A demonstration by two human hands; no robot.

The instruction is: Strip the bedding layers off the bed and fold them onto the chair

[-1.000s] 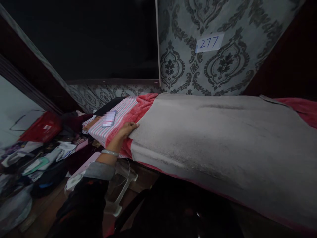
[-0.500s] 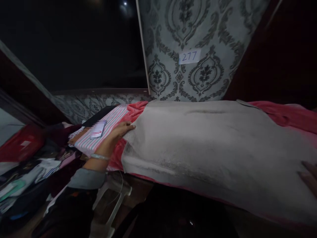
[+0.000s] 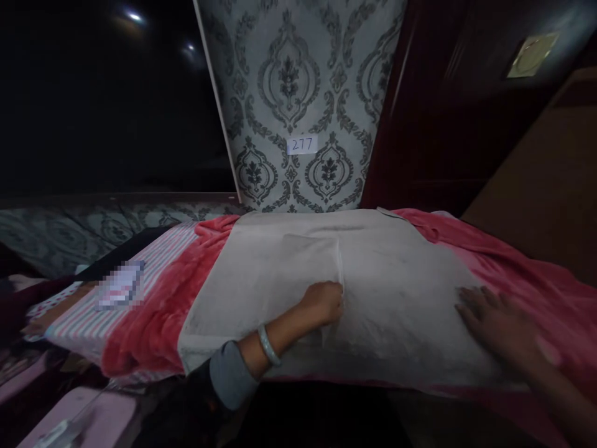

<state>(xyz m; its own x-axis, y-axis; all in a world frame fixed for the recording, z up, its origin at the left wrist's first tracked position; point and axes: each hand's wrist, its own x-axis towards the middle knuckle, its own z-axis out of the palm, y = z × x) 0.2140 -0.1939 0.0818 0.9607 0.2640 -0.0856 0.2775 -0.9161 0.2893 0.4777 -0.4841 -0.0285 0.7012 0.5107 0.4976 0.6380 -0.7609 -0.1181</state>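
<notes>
Left hand (image 3: 323,303) closed, gripping a pale fold (image 3: 340,264) mid-length of the matte grey cloth sheet (image 3: 392,280). Right hand (image 3: 497,323) open, palm down, slightly blurred, at the sheet's right side. Sheet lies beneath both, spanning red plush blanket (image 3: 158,317) to near its front edge. Multicolour striped fabric (image 3: 88,323) extends past blanket's left edge.

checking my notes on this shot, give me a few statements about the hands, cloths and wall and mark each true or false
1. The left hand is closed on the grey cloth. True.
2. The bracelet is on the right wrist. False: it is on the left one.
3. The right hand is spread open, its fingers over the right part of the grey cloth. True.
4. The paper on the wall reads 772. False: it reads 277.
5. Red cloth shows on both sides of the grey cloth. True.
</notes>
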